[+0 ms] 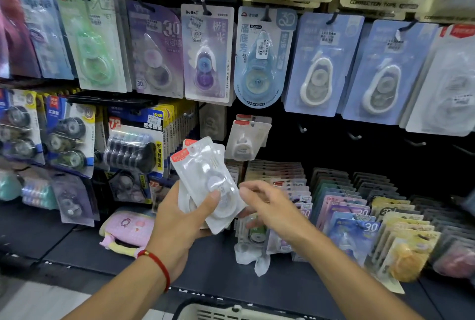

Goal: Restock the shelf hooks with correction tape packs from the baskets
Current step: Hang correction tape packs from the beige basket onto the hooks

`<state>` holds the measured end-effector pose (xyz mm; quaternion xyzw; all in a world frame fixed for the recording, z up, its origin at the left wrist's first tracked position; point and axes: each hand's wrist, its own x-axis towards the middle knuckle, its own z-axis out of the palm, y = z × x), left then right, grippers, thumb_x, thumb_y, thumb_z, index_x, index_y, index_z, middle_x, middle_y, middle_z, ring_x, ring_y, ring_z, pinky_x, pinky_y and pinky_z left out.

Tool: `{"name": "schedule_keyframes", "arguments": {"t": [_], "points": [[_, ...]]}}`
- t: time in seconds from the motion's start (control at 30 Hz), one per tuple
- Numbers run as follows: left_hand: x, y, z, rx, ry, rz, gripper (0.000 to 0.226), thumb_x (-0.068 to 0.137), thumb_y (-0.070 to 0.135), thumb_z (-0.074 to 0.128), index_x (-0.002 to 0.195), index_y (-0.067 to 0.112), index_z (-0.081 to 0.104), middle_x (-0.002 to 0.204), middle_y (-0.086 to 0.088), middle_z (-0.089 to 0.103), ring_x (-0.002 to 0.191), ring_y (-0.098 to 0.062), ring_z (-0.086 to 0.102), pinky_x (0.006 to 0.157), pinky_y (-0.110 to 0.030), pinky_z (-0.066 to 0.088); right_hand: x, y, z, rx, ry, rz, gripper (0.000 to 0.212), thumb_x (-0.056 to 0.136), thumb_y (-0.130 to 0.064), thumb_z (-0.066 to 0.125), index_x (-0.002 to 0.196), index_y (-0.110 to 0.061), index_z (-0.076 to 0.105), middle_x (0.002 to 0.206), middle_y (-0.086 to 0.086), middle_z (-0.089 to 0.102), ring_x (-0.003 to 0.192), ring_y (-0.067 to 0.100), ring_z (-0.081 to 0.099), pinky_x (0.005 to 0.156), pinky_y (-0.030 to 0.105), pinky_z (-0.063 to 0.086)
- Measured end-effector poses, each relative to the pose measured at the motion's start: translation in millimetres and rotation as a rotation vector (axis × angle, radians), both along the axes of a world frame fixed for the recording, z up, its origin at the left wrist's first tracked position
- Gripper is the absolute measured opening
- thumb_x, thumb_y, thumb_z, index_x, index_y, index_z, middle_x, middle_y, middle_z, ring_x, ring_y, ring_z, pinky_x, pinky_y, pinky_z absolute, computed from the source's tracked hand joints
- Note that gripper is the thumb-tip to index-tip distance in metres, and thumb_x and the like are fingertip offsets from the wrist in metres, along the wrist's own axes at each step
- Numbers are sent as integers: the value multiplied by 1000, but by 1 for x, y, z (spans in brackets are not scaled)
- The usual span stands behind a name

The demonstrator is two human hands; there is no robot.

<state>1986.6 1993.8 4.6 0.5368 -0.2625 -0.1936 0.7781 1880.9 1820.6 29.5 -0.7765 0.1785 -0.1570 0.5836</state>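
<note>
Item: stack of correction tape packs (205, 181), white with red corner tabs, centre of frame. My left hand (180, 219) grips it from below, thumb clamped across the front pack, tabs fanned upward, which I judge keeps the hang-holes on top and ready to thread.

Item: right hand (264, 204), just right of the stack, fingers loosely curled and holding nothing. It looks poised to peel off the top pack.

Item: hook with matching white packs (246, 139), just above and right of the stack. Only a few packs hang there, so I take it as the likely destination.

Item: bare hooks (356, 136), dark gap at centre right, awaiting stock.

Item: filled upper row, blue and purple packs (264, 55) hanging face-out so labels read.

Item: shelf (84, 250) below, carrying upright filed rows of packs (359, 217) at lower right and a pink pouch (128, 228) at lower left.

Item: basket (231, 312), rim only, bottom edge, kept under my hands for reach.
</note>
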Motion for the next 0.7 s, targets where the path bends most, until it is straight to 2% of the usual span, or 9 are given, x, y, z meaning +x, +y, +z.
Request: {"name": "schedule_keyframes", "arguments": {"t": [0.07, 0.13, 0.2, 0.3, 0.43, 0.57, 0.7], "points": [[-2, -1, 1, 7, -1, -29, 44, 85, 28, 86, 125, 33, 69, 120, -6, 78, 108, -29, 77, 75, -45, 65, 0, 10, 4, -92, -36, 53, 44, 81, -63, 74, 115, -36, 67, 103, -10, 76, 86, 15, 77, 73, 33, 64], [-2, -1, 2, 3, 8, -47, 51, 82, 29, 90, 127, 31, 67, 121, -8, 77, 108, -31, 77, 76, -47, 65, -1, 11, 4, -199, -46, 29, 41, 80, -60, 78, 111, -38, 66, 100, -12, 75, 83, 15, 75, 73, 34, 64], [-3, -1, 3, -2, 17, -68, 55, 79, 33, 89, 129, 30, 66, 123, -8, 77, 109, -33, 76, 77, -50, 65, -3, 7, 3, -208, -43, 18, 39, 81, -55, 82, 109, -35, 64, 100, -9, 76, 85, 14, 75, 76, 34, 63], [-4, -1, 5, -12, 24, -108, 53, 80, 37, 89, 128, 32, 67, 126, -8, 76, 111, -34, 75, 79, -50, 64, -5, 1, 2, -156, -44, 81, 42, 82, -53, 81, 112, -31, 60, 103, -9, 78, 85, 7, 75, 72, 27, 57], [-4, -1, 8, -16, 0, -163, 47, 89, 48, 78, 133, 37, 64, 131, -6, 74, 114, -33, 75, 83, -52, 64, -8, 1, 1, -117, -74, 135, 46, 84, -53, 76, 117, -28, 54, 92, -8, 77, 61, 0, 62, 56, 17, 44], [-4, -4, 8, -44, 44, -216, 38, 98, 52, 63, 133, 37, 64, 134, -7, 72, 116, -35, 73, 85, -53, 63, -10, -4, 3, 80, -134, 158, 47, 81, -48, 79, 112, -23, 56, 84, -3, 71, 52, 14, 51, 43, 24, 33], [-3, -6, 6, -75, 53, -214, 36, 101, 47, 60, 134, 33, 65, 135, -9, 72, 118, -36, 72, 83, -51, 64, -9, -5, 1, 197, -175, 178, 36, 78, -47, 79, 102, -29, 59, 82, 4, 69, 49, 13, 48, 40, 21, 30]]}}
